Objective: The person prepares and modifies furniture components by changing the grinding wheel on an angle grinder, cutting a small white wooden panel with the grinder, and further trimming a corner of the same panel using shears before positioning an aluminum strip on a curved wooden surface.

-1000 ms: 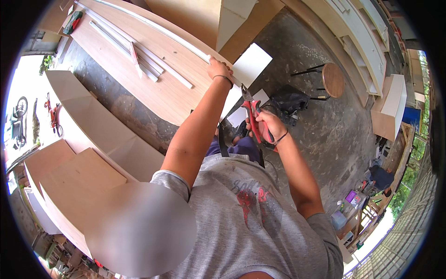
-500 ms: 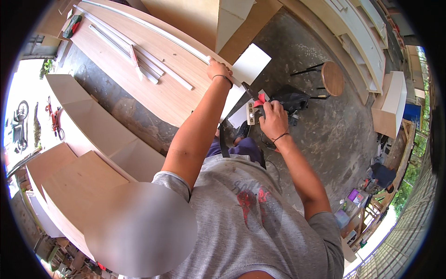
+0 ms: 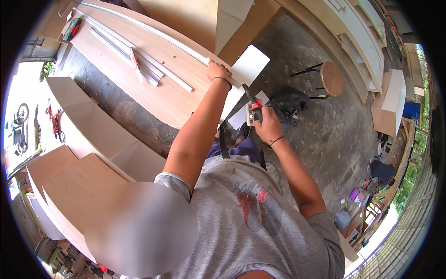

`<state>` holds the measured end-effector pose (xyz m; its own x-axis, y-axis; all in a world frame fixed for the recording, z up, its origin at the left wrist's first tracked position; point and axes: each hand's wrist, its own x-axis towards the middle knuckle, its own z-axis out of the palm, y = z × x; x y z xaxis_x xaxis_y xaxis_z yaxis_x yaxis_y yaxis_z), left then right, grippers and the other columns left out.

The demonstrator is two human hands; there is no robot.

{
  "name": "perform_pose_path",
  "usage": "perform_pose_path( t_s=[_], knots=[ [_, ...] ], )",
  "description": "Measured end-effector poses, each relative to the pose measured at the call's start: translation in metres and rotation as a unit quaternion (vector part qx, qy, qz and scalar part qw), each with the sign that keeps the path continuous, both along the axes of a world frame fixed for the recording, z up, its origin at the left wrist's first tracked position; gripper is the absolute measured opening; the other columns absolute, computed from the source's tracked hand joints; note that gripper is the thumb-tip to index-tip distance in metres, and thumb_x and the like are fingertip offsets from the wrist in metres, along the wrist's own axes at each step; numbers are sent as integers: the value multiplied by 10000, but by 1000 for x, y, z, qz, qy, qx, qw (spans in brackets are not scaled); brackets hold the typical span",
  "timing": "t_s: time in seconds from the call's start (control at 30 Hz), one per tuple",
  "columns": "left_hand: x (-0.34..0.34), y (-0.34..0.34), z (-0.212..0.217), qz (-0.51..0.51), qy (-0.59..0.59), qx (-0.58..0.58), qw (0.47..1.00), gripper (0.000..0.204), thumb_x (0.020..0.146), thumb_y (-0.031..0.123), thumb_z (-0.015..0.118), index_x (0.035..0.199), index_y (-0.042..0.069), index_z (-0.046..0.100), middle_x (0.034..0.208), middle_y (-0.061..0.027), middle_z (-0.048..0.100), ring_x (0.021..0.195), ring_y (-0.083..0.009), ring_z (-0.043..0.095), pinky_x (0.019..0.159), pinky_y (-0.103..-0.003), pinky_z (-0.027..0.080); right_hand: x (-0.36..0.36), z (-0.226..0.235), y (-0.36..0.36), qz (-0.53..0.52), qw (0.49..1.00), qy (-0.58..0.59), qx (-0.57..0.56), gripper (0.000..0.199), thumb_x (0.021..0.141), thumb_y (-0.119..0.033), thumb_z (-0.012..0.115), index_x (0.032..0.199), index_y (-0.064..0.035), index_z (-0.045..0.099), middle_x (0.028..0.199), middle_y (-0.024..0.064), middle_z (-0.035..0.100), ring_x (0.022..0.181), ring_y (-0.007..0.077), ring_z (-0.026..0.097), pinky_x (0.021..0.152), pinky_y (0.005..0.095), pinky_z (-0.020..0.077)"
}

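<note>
My left hand [image 3: 218, 71] is closed around the near end of a long white strip [image 3: 163, 34], which runs along the far edge of a wood-grain board [image 3: 158, 104]. In my right hand [image 3: 270, 125] is a red-and-black hand tool [image 3: 249, 95], its fingers wrapped round the handle. The tool's narrow dark front points away toward the strip's end, just right of my left hand. Whether it touches the strip, I cannot tell. Several shorter white strips [image 3: 114, 49] lie on the board, with a slim red-and-white item [image 3: 135, 59] across them.
Below the tool is a power strip [image 3: 250, 116]. A white panel [image 3: 251, 63] lies just past the board's end. To the right stand a round wooden stool [image 3: 332, 78] and a black bag [image 3: 289, 99]. Long open cabinets [image 3: 100, 122] extend on the left.
My right hand has moved slightly left and down, and the tool's red grip parts look closer together. My left hand stays on the strip.
</note>
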<state>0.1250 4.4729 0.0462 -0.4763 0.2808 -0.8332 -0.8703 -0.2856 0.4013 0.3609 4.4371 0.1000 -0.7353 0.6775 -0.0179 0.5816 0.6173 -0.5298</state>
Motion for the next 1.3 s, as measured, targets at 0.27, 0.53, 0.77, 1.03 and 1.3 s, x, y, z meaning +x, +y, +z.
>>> perform_pose_path(
  t_s=[0.27, 0.53, 0.77, 1.03, 1.3],
  knots=[
    [-3, 2, -8, -4, 7, -12, 1000, 375, 952, 445, 375, 787, 109, 384, 519, 6, 308, 417, -134, 310, 399, -285, 282, 21, 27, 13, -124, 951, -96, -266, 305, 763, -102, 549, 1033, 18, 475, 1001, 231, 587, 929, 404, 582, 813, 399, 466],
    [-4, -3, -18, -26, 23, 9, 999, 379, 958, 429, 373, 766, 104, 403, 532, -15, 352, 417, -169, 353, 398, -325, 324, 15, 26, 0, -80, 969, -101, -212, 318, 746, -127, 585, 1026, 1, 505, 997, 221, 582, 966, 392, 547, 839, 430, 435],
    [-5, 0, -13, -15, -10, 15, 1000, 373, 953, 401, 417, 737, 97, 399, 552, -18, 375, 421, -169, 366, 411, -342, 357, 15, -8, 10, -12, 999, 43, -5, 371, 711, -80, 602, 1053, 1, 483, 1134, 203, 518, 1039, 423, 486, 864, 466, 419],
    [-4, 0, -11, -2, -12, 14, 1000, 376, 947, 404, 435, 725, 103, 397, 545, -13, 374, 424, -159, 364, 407, -327, 351, 1, 9, 24, 54, 993, -54, 91, 375, 664, -78, 618, 1023, -23, 525, 1135, 133, 530, 989, 357, 524, 812, 474, 452],
    [-5, -1, -19, -21, -4, 30, 999, 363, 943, 433, 439, 775, 111, 419, 633, -9, 400, 495, -161, 385, 473, -331, 375, -3, 8, 24, 41, 997, -56, 33, 357, 680, -92, 627, 1013, -13, 525, 1052, 193, 551, 940, 386, 533, 800, 460, 448]
  ],
)
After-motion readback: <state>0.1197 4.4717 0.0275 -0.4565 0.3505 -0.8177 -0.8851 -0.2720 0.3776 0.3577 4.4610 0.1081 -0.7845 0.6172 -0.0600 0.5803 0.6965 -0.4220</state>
